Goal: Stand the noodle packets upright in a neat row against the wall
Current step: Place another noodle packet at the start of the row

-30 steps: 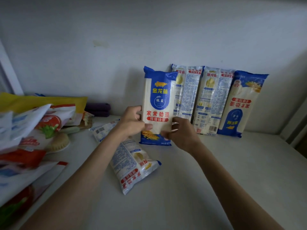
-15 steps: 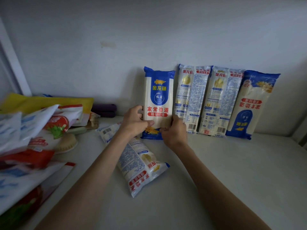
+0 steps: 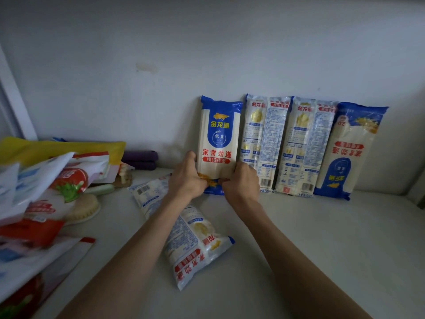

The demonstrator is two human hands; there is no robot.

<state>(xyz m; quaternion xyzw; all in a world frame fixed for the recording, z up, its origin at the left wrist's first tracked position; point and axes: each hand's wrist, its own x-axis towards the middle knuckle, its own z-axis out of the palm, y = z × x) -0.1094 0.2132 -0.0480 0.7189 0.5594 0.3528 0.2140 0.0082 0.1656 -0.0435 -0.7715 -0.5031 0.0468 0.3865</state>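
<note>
Gripping the lower part of one noodle packet (image 3: 219, 143) from both sides: left hand (image 3: 187, 178) curls around its left edge, thumb on the front face, and right hand (image 3: 241, 184) pinches the bottom right corner. Packet stands upright, front label readable, bottom edge on the white shelf (image 3: 310, 238), back against the wall (image 3: 207, 54). Just to its right, three more packets line the wall: two packets showing their backs (image 3: 264, 143) (image 3: 305, 146), touching side by side, then an upside-down packet (image 3: 349, 150) leaning slightly at the row's right end. One flat packet (image 3: 195, 240) lies on the shelf under the left forearm, back side up, pointing diagonally away from the wall. Farther left: purple folded item (image 3: 140, 160) at the wall, round brush (image 3: 85, 208), and a pile of red, white and yellow bags (image 3: 46, 180), partly blurred; contents not readable.
</note>
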